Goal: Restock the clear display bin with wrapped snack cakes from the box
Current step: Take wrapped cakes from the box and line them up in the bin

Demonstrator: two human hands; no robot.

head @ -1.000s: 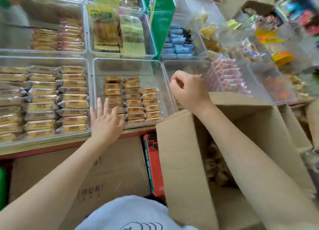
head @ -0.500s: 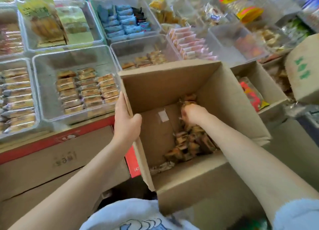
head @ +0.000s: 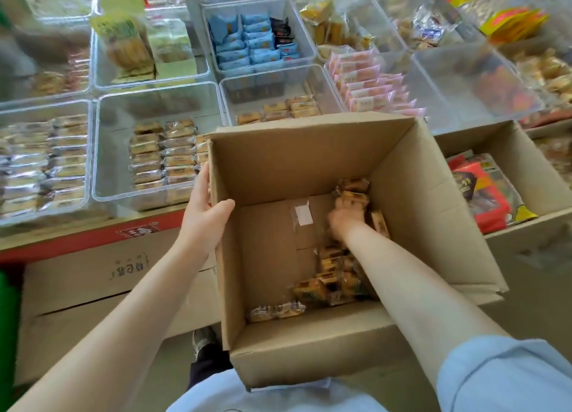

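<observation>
The box (head: pixel 309 164) is open at the top, and its left floor is bare cardboard. Its right side is taken up by snack cakes (head: pixel 337 275) and the right hand (head: pixel 342 218). The left wall is gripped by the left hand (head: pixel 204 216). The display bin (head: pixel 117 151) beyond is uncovered, its far half unfilled.

Right hand (head: pixel 342 218) blurred among snack cakes (head: pixel 335 275), its grip unclear; left fingers behind box (head: pixel 402 213) wall.

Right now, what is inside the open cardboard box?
Wrapped snack cakes lie along the cardboard box's right side; the right hand reaches among them. Its forearm hides some.
</observation>
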